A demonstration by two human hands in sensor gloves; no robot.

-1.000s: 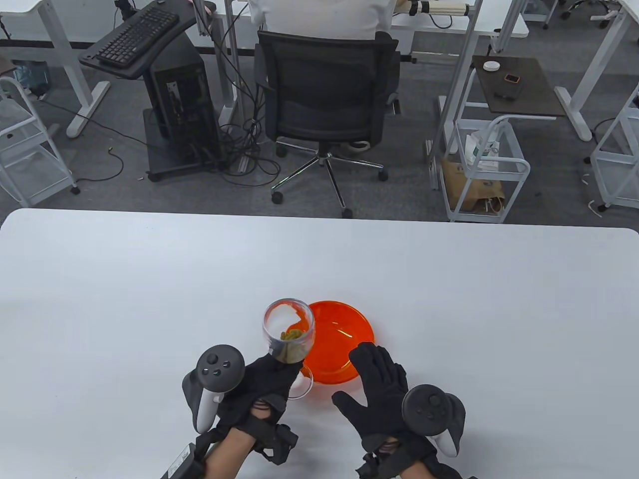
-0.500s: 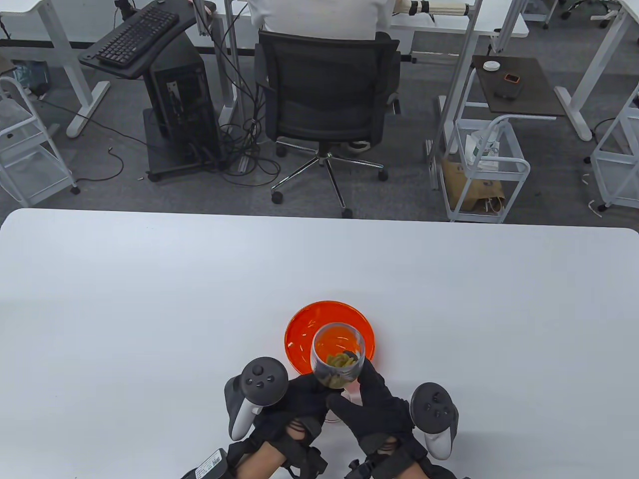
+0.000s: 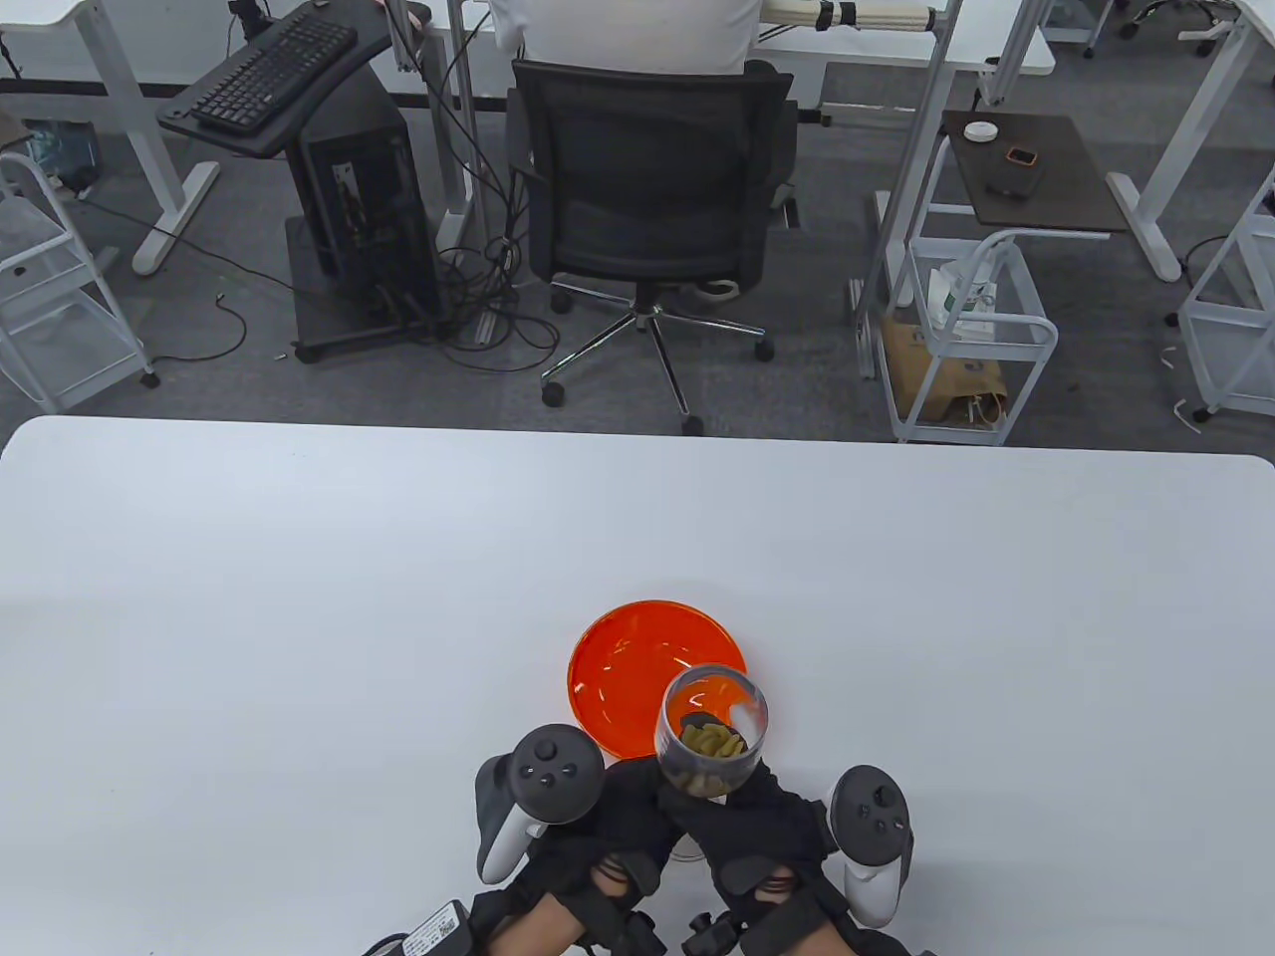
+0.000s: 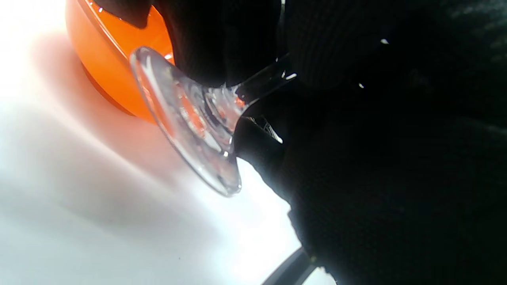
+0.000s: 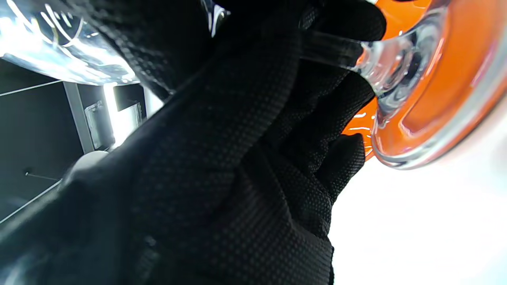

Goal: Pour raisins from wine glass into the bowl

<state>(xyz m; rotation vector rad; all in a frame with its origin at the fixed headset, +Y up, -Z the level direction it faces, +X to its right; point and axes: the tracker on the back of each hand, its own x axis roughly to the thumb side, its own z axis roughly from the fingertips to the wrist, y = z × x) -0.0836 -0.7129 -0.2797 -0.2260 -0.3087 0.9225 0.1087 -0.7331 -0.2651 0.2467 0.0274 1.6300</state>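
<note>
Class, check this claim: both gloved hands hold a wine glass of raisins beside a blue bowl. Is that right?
Not quite: the bowl is orange, as the table view shows. The rest stands: left hand and right hand hold the wine glass with the raisins inside.

In the table view, gloved fingers are hiding the wine glass (image 3: 711, 732) stem, the glass is covering the near-right edge of the orange bowl (image 3: 623, 669), and the bottom edge is cutting off both forearms.
</note>
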